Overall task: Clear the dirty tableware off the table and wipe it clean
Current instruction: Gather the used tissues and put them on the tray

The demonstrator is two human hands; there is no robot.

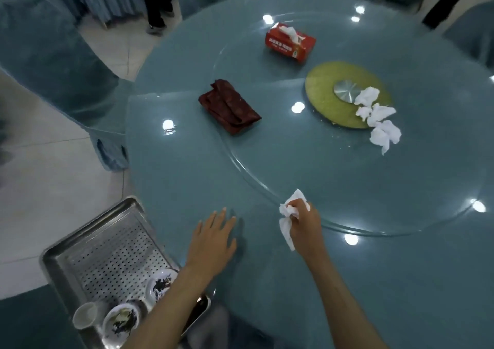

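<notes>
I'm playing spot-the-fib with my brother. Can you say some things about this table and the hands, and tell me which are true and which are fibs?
1. The right hand grips a white tissue. True.
2. The left hand holds a cup. False: it lies flat and open on the table; the cup stands in the metal tray.
3. The tissue box is red. True.
4. The dark red napkin lies in the tray. False: it lies on the table.
5. Dirty dishes are in the tray. True.
</notes>
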